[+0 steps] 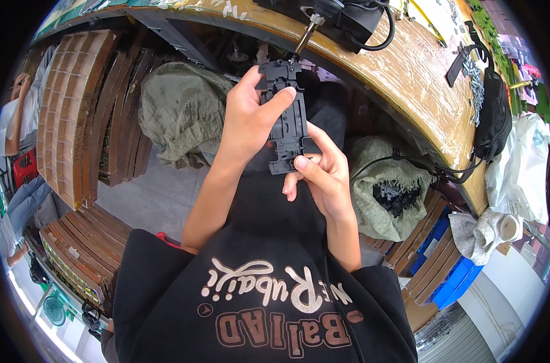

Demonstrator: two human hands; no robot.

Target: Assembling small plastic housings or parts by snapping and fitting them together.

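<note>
In the head view I have the long black moulded-plastic frame (281, 128) in front of the worn wooden tabletop (429, 91), the left hand (251, 112) gripping its upper part, the right hand (328, 175) its lower end. I judge a loose right thumb could let it twist, making the silver metal driver shaft (309, 35) skid; whether they touch, I can't tell.

Upside-down lettering (300, 297) in 2 lines, white and brown, across a black shirt (166, 302).
</note>
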